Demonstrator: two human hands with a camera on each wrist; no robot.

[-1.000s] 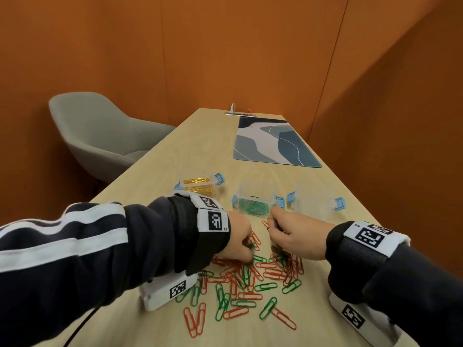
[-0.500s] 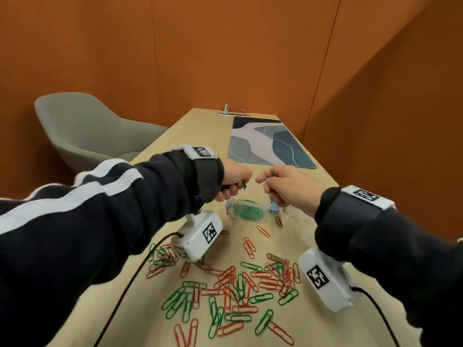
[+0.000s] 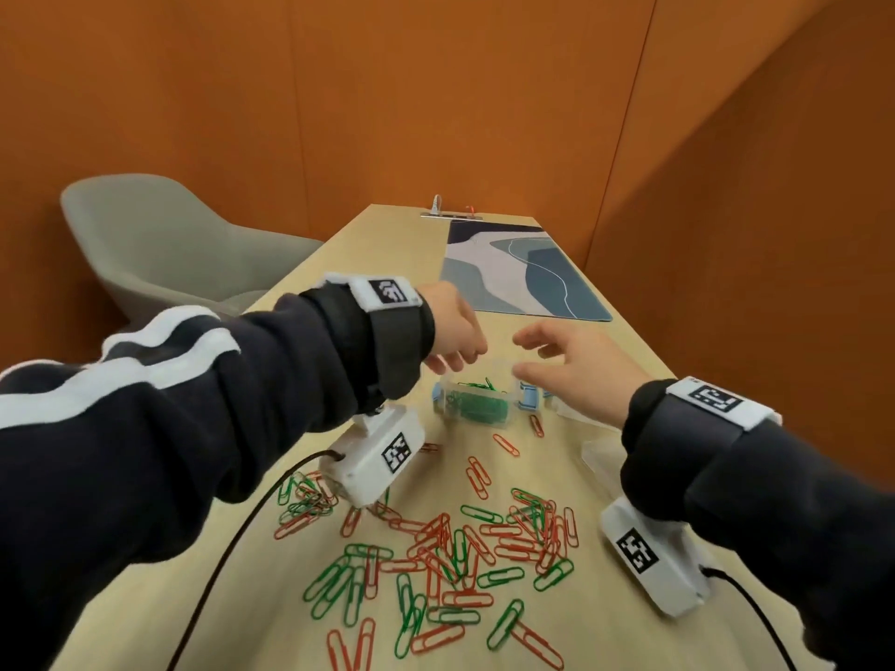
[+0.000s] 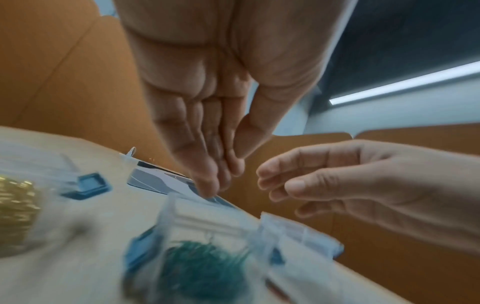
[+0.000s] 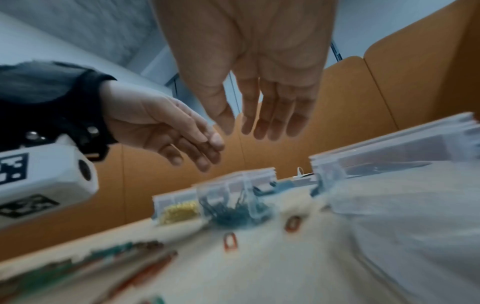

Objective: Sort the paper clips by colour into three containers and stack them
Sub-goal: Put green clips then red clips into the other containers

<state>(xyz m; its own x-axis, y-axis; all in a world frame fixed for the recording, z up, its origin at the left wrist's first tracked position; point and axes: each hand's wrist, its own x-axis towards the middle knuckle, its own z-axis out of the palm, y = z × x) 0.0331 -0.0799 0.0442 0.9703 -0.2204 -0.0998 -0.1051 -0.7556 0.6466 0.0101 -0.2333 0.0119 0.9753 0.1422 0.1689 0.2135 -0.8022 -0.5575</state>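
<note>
Both hands are raised over the clear plastic container of green paper clips [image 3: 477,406], which has pale blue side latches, stands open-topped on the light wooden table [image 3: 600,341], and is part-filled with a tangled green mass. Left hand [image 3: 453,331]: fingers straight and close together, pointing down at the container's near-left rim, palm empty in the left wrist view. Right hand [image 3: 564,365]: fingers spread wide and relaxed, holding nothing, hovering over the container's right latch; no contact visible. Left of the left hand, hidden under its sleeve in the head view, stands a second clear container holding gold paper clips [image 5: 179,210]. Under and right of the right hand is a third clear container [image 5: 405,156]; contents cannot be told through the blur. Nearer the person than both hands lies a loose scatter of red and green wire paper clips [image 3: 450,549], overlapping in a heap, with a few single red ones [image 3: 506,445] strayed toward the green container. Beyond the hands lies a blue-grey patterned mat [image 3: 518,273].
</note>
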